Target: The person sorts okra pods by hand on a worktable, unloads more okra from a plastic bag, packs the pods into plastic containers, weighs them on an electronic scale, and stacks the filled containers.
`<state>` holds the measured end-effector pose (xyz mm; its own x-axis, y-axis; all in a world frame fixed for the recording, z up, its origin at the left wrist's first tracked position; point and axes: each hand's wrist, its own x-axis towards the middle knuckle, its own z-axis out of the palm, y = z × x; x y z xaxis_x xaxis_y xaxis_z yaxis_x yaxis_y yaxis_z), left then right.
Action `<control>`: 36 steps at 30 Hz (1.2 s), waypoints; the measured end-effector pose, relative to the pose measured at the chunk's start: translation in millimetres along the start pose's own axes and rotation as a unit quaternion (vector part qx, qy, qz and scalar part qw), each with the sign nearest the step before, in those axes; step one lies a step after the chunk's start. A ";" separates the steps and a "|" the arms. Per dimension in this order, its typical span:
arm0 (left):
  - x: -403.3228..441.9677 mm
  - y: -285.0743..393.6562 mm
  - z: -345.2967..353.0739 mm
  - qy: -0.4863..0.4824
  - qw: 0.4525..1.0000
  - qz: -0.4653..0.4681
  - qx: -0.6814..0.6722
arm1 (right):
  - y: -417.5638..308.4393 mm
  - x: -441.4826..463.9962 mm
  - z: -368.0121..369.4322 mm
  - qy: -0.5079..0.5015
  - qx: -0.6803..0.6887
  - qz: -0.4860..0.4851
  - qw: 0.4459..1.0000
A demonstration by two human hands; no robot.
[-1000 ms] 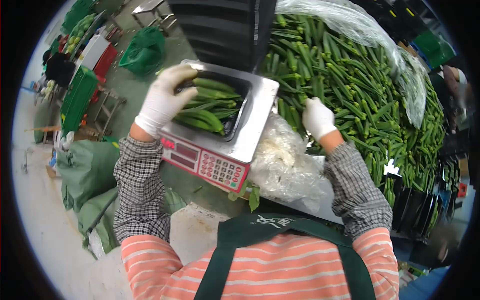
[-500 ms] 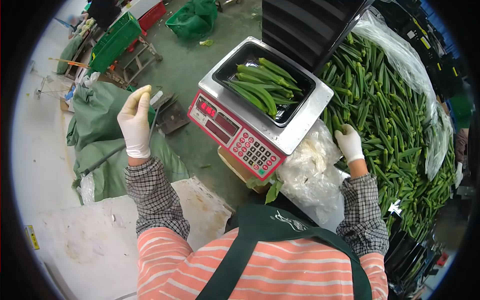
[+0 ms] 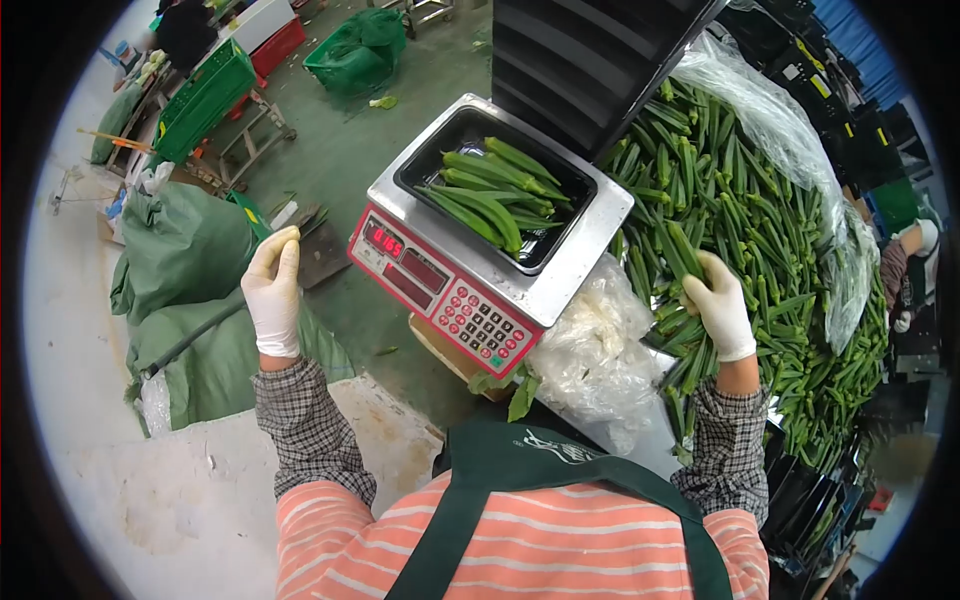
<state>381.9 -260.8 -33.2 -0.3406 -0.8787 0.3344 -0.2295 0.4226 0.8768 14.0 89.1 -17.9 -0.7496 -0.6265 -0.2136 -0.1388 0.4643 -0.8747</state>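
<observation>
My right hand, in a white glove, pinches a green okra pod at the edge of the big okra heap. My left hand, gloved too, is raised on the left with fingertips pressed together and nothing visible in them. Between the hands stands a red and silver digital scale with lit red digits. On its plate lies a black tray holding several okra pods.
Crumpled clear plastic lies between the scale and the okra heap. Stacked black trays rise behind the scale. Green sacks are at left, with a green crate beyond. Another person is at the far right.
My right hand has come up off the heap's edge, with an okra pod now showing clearly in it. My left hand stays pinched, lower in view. The whole view has shifted slightly.
</observation>
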 end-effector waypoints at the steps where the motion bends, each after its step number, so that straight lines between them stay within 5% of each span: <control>1: -1.1 -5.9 0.4 -0.005 1.000 0.003 -0.004 | -22.9 1.3 9.8 -0.010 0.009 -0.043 0.999; 5: -13.2 -3.7 11.7 -0.015 0.999 -0.018 -0.038 | -79.9 44.6 76.9 -0.077 -0.061 -0.231 0.968; 10: -21.8 -10.6 7.1 -0.018 0.999 -0.026 -0.034 | -118.2 67.2 138.3 -0.022 -0.238 -0.226 0.944; 13: -19.3 -16.2 -4.9 -0.008 0.999 -0.029 -0.034 | -108.4 65.6 105.0 0.049 -0.147 -0.306 0.939; 16: -10.6 -17.1 -11.4 0.013 0.998 -0.049 -0.043 | -79.0 48.6 44.3 0.093 -0.164 -0.218 0.958; 20: 13.0 6.5 1.3 -0.001 1.000 0.013 0.006 | 48.3 36.2 -12.6 0.148 -0.245 -0.081 0.955; 22: 29.5 17.3 14.0 -0.007 0.999 0.041 0.011 | 77.6 20.7 -12.8 0.202 -0.376 -0.145 0.893; 24: 43.9 32.3 20.8 -0.025 0.996 0.077 0.033 | 49.2 13.7 0.5 0.202 -0.315 -0.184 0.909; 28: 69.7 53.8 34.7 -0.044 0.990 0.130 0.012 | -36.0 1.1 46.6 0.034 -0.094 -0.134 0.986; 32: 88.8 84.2 55.3 -0.086 0.976 0.198 0.029 | -50.2 17.6 94.6 -0.105 -0.120 -0.110 0.981; 36: 105.5 132.1 90.8 -0.144 0.942 0.302 0.032 | -62.4 34.2 129.5 -0.142 -0.057 0.023 0.988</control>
<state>232.9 -277.5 86.6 -0.6580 -0.3809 0.6495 0.0345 0.8464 0.5314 80.9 -42.3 -27.0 -0.5481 -0.7453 -0.3796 -0.1930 0.5544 -0.8096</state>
